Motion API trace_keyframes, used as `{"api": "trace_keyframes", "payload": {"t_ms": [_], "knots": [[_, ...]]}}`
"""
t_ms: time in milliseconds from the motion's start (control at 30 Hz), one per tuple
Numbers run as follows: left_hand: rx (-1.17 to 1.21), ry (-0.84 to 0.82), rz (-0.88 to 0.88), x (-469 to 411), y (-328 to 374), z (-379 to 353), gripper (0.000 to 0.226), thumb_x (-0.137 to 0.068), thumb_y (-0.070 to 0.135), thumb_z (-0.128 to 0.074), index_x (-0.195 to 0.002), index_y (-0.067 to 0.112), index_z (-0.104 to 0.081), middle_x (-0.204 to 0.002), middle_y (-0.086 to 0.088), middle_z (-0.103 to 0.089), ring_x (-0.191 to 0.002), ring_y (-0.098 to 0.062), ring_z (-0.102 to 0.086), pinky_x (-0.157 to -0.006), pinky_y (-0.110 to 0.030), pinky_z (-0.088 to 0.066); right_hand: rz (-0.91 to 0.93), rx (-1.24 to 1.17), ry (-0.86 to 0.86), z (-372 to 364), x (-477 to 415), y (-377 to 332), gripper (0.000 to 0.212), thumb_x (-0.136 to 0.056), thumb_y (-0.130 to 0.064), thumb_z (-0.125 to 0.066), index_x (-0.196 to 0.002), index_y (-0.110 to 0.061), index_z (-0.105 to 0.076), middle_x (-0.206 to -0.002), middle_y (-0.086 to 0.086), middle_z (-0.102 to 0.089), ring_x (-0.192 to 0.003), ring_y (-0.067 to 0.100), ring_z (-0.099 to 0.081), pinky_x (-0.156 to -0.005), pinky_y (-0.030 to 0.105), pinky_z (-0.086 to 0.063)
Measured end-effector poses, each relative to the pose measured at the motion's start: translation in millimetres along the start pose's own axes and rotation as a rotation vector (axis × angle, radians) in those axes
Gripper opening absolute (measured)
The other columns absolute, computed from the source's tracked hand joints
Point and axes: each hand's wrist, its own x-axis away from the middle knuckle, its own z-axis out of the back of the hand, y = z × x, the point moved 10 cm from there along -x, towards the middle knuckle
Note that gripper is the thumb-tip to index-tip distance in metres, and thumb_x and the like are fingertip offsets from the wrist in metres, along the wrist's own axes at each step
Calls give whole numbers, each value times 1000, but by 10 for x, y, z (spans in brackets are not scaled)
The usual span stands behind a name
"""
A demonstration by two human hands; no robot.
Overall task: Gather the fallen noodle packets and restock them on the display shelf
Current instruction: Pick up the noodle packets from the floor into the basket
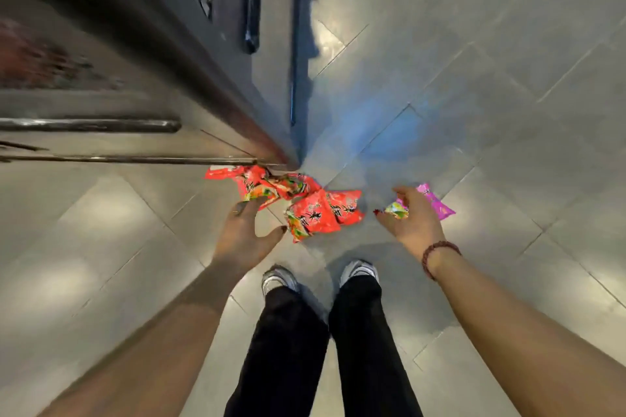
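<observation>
Several red noodle packets point(318, 213) lie crumpled on the tiled floor at the bottom corner of the dark display shelf point(189, 54). A pink packet point(437, 203) with a yellow-green end lies on the floor to their right. My left hand point(244, 237) reaches down with fingers spread, fingertips at the edge of the nearest left red packet point(257, 186), thumb apart from the pile. My right hand point(413, 217) hovers over the pink packet with relaxed fingers, covering its middle; no grip shows.
The shelf unit fills the upper left, with metal rails point(91, 125) along its front and dark bars point(252, 10) down its side. My feet in grey shoes point(277, 278) stand just behind the packets. Grey floor tiles point(491, 78) spread to the right.
</observation>
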Motion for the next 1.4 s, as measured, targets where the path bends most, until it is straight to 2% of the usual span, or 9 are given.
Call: {"api": "trace_keyframes", "payload": {"t_ms": [300,433,600,700,800,933,1100,1200,1400], "knots": [[264,-14,160,-1120,-1157,-1836,93,-76,37,-81,-150,18,-29,-153,-7,-31,-141,-24,-28,-112,-39,-29,-131,-210,-7,-1601,-1375,1310,59,-78,-23,-78,-129,-11,-49,-126,7,-55,-119,21,-52,-103,34,-40],[201,-74,98,-1687,-1508,-2415,101,-70,41,-84,-151,22,-26,-157,-1,-26,-144,-22,-22,-117,-39,-24,-196,-269,10,-2146,-1790,1907,66,-78,-24,-78,-132,-10,-43,-114,-3,-47,-105,9,-46,-88,19,-35],[120,-112,44,-2203,-1712,-2808,115,-46,64,-78,-145,23,-37,-147,-2,-43,-135,-24,-38,-112,-38,-32,-239,-331,15,-2640,-2152,2414,67,-71,-29,-84,-126,-12,-49,-113,-5,-57,-103,11,-57,-96,28,-46],[66,-171,-49,-2346,-1666,-3078,121,-38,74,-71,-142,22,-42,-138,-4,-52,-128,-27,-46,-109,-41,-37,-229,-325,-29,-2843,-2296,2578,46,-67,-30,-86,-107,-16,-66,-105,-1,-70,-96,14,-67,-93,35,-52],[66,-115,-75,-2399,-1628,-3110,99,-45,63,-77,-129,17,-52,-119,-2,-59,-116,-26,-52,-99,-37,-41,-208,-355,-89,-2953,-2391,2594,25,-66,-26,-86,-85,-23,-70,-99,-1,-72,-93,17,-69,-94,41,-53],[48,-102,-53,-2276,-1712,-3064,86,-52,54,-87,-121,17,-50,-114,-4,-64,-108,-29,-59,-100,-49,-43,-180,-349,-120,-2905,-2331,2463,32,-64,-21,-88,-91,-19,-71,-99,3,-73,-91,19,-70,-92,43,-54],[395,-51,169,-1643,-1871,-2757,68,-53,45,-91,-103,24,-50,-100,4,-64,-90,-16,-64,-71,-31,-53,-160,-467,-60,-2528,-1785,2034,35,-61,-12,-89,-89,-20,-69,-97,2,-73,-90,18,-70,-87,39,-56],[630,43,271,-1064,-1905,-2426,70,-38,54,-84,-94,25,-54,-89,7,-67,-81,-14,-66,-69,-33,-56,-166,-505,-101,-2240,-1309,1730,41,-66,-16,-86,-102,-19,-68,-94,-4,-75,-87,11,-71,-83,32,-56],[1034,252,390,100,-1795,-1560,54,-55,20,-90,-97,23,-56,-89,3,-70,-75,-12,-70,-58,-27,-56,-113,-481,-126,-1613,-379,847,41,-69,-13,-84,-107,-14,-67,-98,1,-74,-89,16,-71,-85,36,-57]]}}
